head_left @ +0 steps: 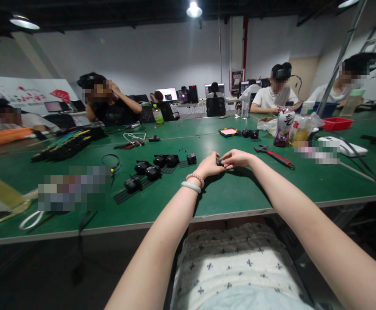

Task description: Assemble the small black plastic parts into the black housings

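Observation:
Over the green table (204, 202), my left hand (210, 165) and my right hand (238, 159) meet in front of me. Between their fingertips is a small black part (219, 162), mostly covered, so its exact kind cannot be made out. Both hands are closed, the left around the part and the right pinching at its near side. Just left of my hands lies a black rounded piece (191, 159) on a slotted strip. Farther left are several similar black pieces (152, 172), some resting on a flat slotted black strip (123, 196).
An adjustable wrench (275, 156) with red handles lies right of my hands. Beyond it stand a purple-labelled bottle (282, 129) and a red tray (337, 124). Black cable bundles (68, 144) lie at left. Co-workers (276, 92) sit across the table.

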Tool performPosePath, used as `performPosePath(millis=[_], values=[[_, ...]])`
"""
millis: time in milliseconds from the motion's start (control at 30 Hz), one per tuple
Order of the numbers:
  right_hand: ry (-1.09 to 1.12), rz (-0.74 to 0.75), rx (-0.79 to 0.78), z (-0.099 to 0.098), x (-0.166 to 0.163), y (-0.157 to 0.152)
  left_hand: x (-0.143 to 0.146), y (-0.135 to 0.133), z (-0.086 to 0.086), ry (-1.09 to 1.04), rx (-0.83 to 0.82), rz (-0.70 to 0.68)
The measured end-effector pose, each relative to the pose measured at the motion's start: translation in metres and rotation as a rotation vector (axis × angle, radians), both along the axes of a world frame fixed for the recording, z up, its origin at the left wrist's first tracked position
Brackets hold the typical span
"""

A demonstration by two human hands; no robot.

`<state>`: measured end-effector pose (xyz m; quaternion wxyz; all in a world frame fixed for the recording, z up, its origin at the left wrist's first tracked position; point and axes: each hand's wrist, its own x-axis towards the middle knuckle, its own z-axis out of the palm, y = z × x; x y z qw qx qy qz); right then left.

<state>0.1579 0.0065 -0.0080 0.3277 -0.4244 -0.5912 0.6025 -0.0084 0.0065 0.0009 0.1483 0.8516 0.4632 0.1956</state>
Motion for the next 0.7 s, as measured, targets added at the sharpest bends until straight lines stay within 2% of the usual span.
performPosePath(millis=[133, 367, 700], values=[[-0.03, -0.03, 0.054, -0.0031, -0.0007, 0.0032, -0.0006, -0.0009, 0.0014, 0.02, 0.014, -0.065], [-0.11, -0.066, 0.224, -0.0048, -0.0044, 0.006, -0.0032, 0.0011, 0.0, 0.063, 0.048, -0.025], [-0.096, -0.039, 0.203, -0.0041, -0.0012, 0.0047, -0.0022, -0.0026, 0.003, 0.031, 0.015, -0.088]])
